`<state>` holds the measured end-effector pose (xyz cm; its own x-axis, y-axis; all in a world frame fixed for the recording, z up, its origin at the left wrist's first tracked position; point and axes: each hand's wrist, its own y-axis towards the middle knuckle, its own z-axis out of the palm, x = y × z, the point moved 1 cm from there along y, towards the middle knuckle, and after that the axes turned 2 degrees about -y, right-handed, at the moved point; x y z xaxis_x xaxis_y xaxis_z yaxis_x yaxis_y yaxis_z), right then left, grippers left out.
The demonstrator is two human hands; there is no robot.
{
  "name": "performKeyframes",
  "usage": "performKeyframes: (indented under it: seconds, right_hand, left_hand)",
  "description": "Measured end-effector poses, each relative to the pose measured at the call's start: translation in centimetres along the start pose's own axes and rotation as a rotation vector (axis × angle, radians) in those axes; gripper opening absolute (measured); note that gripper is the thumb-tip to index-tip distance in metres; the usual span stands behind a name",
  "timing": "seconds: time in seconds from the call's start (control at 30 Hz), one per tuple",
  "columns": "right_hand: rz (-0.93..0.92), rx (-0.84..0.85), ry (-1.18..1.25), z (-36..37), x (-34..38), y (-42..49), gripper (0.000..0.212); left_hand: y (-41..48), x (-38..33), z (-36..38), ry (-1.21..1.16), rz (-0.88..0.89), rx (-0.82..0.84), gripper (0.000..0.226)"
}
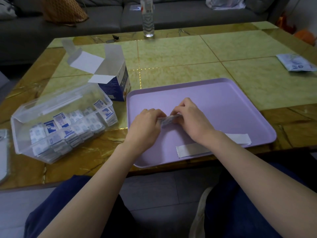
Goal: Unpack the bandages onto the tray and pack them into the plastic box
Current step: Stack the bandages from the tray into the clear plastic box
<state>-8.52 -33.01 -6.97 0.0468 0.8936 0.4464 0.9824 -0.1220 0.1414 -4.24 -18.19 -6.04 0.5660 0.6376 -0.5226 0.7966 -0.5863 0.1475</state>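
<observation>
Table [188, 54]: tiled top in green and amber; carries everything listed below.
Tray [223, 103]: lilac, rectangular, at the near right of the table, its near edge at the table edge.
Plastic box [22, 134]: clear, lid off, left of the tray and just apart from it; sits at an angle to the table edge.
Packed bandages [72, 126]: white-and-blue wrapped pieces standing on edge in close rows inside the plastic box.
Carton [118, 83]: blue-and-white cardboard, flaps open, behind the plastic box and just beside the tray's far left corner.
Left hand [144, 127]: over the tray's left half; fingers curled round the left end of the bandage bundle.
Right hand [190, 117]: over the tray's centre; fingers curled, pinching the right end of the same bundle.
Bottle [147, 18]: clear, upright, at the far table edge.
Packet [296, 63]: flat, white and blue, at the far right, well apart from the tray.
Paper strips [190, 150]: two white strips lying flat on the tray near its front rim, partly under the right forearm.
Bandage bundle [169, 119]: small, blurred, held between both hands just above the tray floor.
</observation>
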Motion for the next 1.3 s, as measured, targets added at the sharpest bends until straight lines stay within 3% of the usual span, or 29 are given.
performKeyframes:
  seconds: [0.07,0.17,0.33,0.5,0.77,0.97,1.1,1.3]
  right_hand:
    - [0.003,-0.032,-0.019,0.3,0.1,0.0,0.015]
    - [0.008,0.047,0.008,1.1,0.5,0.0,0.022]
    - [-0.034,0.108,0.113,2.6,1.1,-0.3,0.046]
    - [-0.034,-0.052,0.125,2.1,1.4,0.5,0.033]
    - [-0.114,0.069,0.004,1.6,1.9,-0.1,0.029]
    - [-0.114,-0.041,0.14,1.0,2.3,-0.8,0.018]
    - [-0.121,0.032,0.334,0.7,3.3,-1.7,0.011]
    - [-0.196,0.04,0.363,1.5,5.1,-1.8,0.022]
  left_hand:
    - [-0.2,-0.4,0.3,0.051,-0.023,0.027,0.028]
    - [-0.3,-0.4,1.2,0.173,-0.002,0.046,0.024]
    - [-0.6,0.3,2.4,0.339,-0.007,0.1,0.021]
    - [-0.7,0.6,1.4,0.267,0.073,-0.01,0.021]
    - [-1.2,1.5,1.6,0.391,-0.001,0.074,0.02]
    - [-1.9,1.2,-0.4,0.059,-0.034,-0.028,0.008]
    - [-2.4,1.3,-2.5,-0.125,-0.028,-0.166,0.008]
    - [-3.9,2.0,-4.7,-0.223,-0.054,-0.246,0.007]
